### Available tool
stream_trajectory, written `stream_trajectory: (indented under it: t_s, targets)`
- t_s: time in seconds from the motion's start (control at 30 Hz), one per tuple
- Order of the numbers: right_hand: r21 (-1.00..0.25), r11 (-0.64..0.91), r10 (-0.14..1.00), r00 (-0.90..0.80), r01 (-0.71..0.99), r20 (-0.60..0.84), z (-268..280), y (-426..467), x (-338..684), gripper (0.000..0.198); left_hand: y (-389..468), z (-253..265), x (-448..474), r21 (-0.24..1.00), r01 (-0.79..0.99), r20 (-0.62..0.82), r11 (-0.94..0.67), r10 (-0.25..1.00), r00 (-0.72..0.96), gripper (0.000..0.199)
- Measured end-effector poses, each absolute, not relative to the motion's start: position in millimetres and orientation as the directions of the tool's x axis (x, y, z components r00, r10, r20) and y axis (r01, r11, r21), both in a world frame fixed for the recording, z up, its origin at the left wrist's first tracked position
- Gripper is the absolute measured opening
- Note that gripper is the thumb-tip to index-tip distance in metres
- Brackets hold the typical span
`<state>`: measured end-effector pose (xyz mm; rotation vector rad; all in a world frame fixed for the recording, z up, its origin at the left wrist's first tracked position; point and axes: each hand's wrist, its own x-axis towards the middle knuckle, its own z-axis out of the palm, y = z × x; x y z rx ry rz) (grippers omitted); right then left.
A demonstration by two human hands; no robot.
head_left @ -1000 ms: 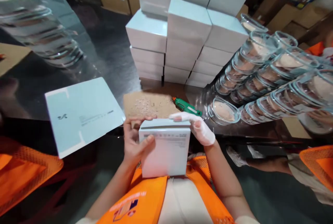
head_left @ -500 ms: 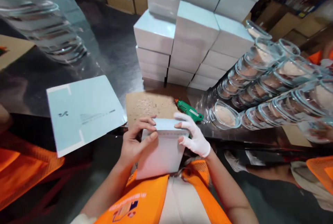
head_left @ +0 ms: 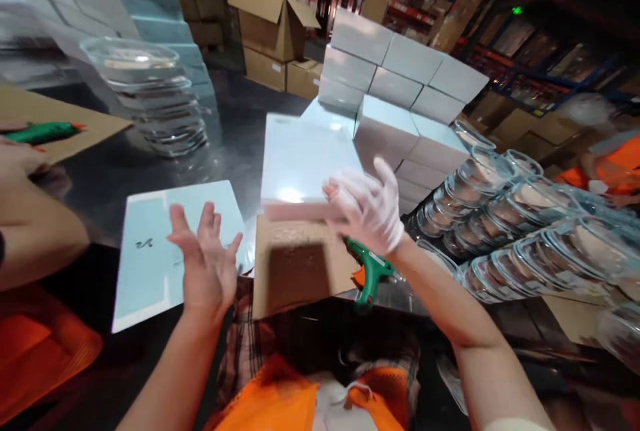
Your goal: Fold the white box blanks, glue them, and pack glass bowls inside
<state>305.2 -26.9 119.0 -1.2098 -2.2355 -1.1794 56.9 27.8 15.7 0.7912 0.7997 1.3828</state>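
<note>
A closed white box point(head_left: 310, 161) is up over the near edge of the stacked boxes, its shadow falling on the brown cardboard sheet point(head_left: 295, 271). At its right edge is my right hand point(head_left: 367, 207), in a white glove, blurred, thumb raised and fingers against the box. My left hand point(head_left: 207, 257), bare, has its fingers spread and holds nothing. It hovers in front of a flat pale printed box blank point(head_left: 150, 264). A green glue gun point(head_left: 370, 271) with an orange trigger lies below my right hand, beside the cardboard.
White boxes point(head_left: 407, 87) are stacked at the back. Glass bowls stand in leaning stacks point(head_left: 520, 224) on the right and another stack point(head_left: 155, 97) on the left. A co-worker's arm point(head_left: 40, 211) is at far left near another green glue gun point(head_left: 45, 132).
The white box has gone from my lap, between both hands, up and forward over the table. My left hand has let go and moved left. The view has tilted up.
</note>
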Motion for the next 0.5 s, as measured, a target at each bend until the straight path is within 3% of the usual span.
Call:
stream_trajectory:
  t_s: [0.1, 0.23, 0.37, 0.5]
  targets:
    - [0.384, 0.154, 0.720, -0.370, 0.910, 0.587, 165.7, 50.3, 321.1, 0.064, 20.1, -6.9, 51.3, 0.900, -0.435, -0.035, 0.027, 0.999, -0.009, 0.100]
    - [0.250, -0.066, 0.870, -0.066, 0.966, 0.488, 190.5, 115.8, 329.8, 0.060, 13.1, -34.4, 42.7, 0.940, -0.340, -0.060, 0.033, 0.996, -0.070, 0.083]
    - [0.191, -0.152, 0.889, 0.050, 0.970, 0.455, 171.0, 87.2, 317.6, 0.091, 5.3, -46.8, 42.9, 0.968, -0.243, 0.035, -0.068, 0.990, -0.137, 0.091]
    - [0.152, -0.080, 0.823, -0.021, 0.985, 0.568, 114.5, -29.3, 303.8, 0.067, -10.0, -54.8, 56.8, 0.972, -0.139, 0.199, -0.188, 0.978, 0.065, 0.089]
